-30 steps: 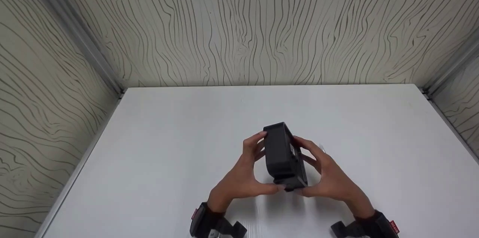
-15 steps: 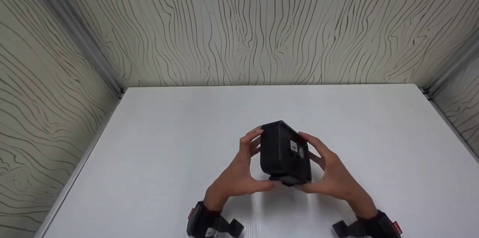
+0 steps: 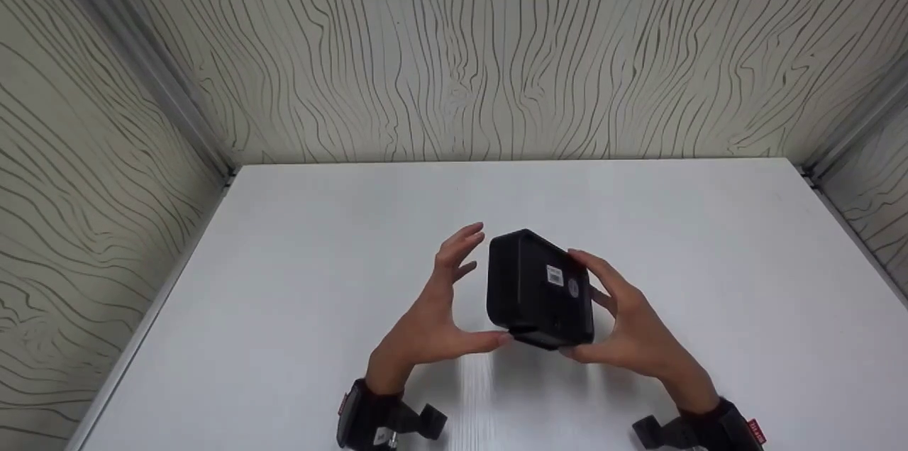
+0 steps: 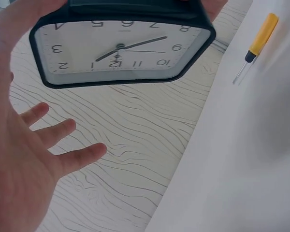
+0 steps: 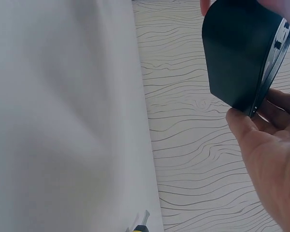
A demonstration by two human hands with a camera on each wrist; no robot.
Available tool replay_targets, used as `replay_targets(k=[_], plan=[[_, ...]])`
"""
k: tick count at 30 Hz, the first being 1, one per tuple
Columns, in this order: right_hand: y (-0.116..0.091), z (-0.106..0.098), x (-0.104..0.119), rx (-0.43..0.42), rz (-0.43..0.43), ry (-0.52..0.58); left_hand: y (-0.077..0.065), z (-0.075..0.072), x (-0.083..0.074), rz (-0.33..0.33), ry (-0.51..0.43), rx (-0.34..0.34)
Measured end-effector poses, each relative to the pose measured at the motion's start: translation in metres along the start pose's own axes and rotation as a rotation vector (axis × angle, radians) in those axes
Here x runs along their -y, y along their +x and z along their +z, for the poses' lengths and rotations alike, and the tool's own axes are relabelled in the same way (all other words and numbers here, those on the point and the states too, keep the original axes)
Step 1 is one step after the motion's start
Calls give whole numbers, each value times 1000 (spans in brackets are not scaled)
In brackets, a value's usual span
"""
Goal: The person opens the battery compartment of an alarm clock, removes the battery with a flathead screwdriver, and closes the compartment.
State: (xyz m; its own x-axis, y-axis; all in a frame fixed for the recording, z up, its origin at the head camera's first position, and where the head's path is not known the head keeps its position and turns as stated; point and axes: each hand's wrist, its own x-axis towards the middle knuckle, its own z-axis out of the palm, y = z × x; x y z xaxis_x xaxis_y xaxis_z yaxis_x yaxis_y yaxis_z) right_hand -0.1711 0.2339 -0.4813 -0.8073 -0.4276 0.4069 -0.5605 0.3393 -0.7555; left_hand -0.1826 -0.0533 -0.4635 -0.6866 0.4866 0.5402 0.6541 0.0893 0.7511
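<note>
Clock [image 3: 543,295] hung tilted above the counter [image 3: 319,259], between left hand [image 3: 425,327] and right hand [image 3: 631,327]. Only 1 hand, the right, gripped it. The left stood wide just beside it, fingertips apart, thumb at its lower edge. Head view showed its labelled back; left wrist view revealed the dial [image 4: 130,36] and a yellow screwdriver [image 4: 262,36].

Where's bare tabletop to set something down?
Free: table left of the left hand, right of the right hand, and along the back wall. Crowded: middle, around both hands and the clock; screwdriver on table too, hidden in head view.
</note>
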Motion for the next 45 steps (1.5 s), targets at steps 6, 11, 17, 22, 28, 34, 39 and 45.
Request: replay_targets(k=[6,11,17,22,28,34,39,45], plan=[[0,-1,0,25,25,-59,0,-4,0,9,21,16],[0,-1,-1,34,17,-87,-1,-7,0,-25,49,28],[1,1,1,44,-2,-89,-3,-11,-2,-115,63,64],[1,3,2,39,5,-123,-4,-11,0,-126,69,123],[0,5,1,54,38,-133,-3,-13,2,-88,94,155],[0,5,0,64,47,-155,-4,-15,2,-134,124,170],[0,4,1,73,48,-160,-4,-15,2,-176,141,175],[0,3,3,78,29,-144,-5,-16,4,-203,140,174]])
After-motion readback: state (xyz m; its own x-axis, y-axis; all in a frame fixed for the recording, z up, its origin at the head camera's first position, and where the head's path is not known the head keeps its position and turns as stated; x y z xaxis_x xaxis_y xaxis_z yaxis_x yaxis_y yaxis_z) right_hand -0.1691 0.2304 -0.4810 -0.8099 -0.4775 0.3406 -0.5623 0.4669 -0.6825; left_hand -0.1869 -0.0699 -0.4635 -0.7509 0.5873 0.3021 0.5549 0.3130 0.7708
